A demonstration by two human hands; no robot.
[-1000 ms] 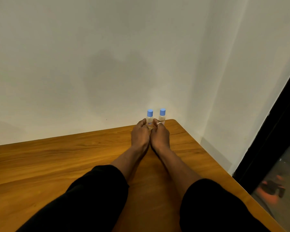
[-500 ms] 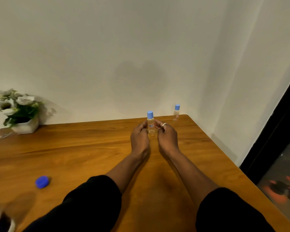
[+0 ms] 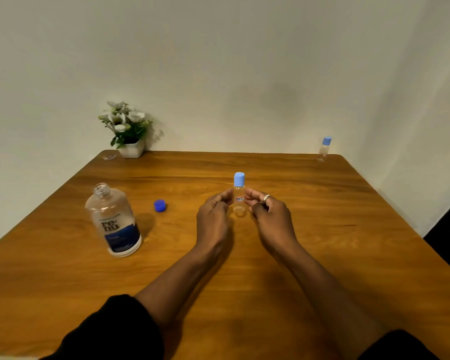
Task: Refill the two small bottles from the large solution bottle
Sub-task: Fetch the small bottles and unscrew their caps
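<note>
Small bottle (image 3: 239, 193), cap on, is pinched upright between left hand (image 3: 213, 219) and right hand (image 3: 270, 216), right of the open large solution bottle (image 3: 113, 219); second small bottle (image 3: 324, 148) stands capped farther right, so both refills seemingly remain.

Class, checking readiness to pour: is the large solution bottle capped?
No: the large solution bottle shows a bare threaded neck, and its dark blue cap lies beside it on the table.

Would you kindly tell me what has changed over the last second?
The left hand and right hand drew one small bottle away from the far corner toward the middle of the table, pinching it between them. The second small bottle stayed at the corner, capped.
</note>
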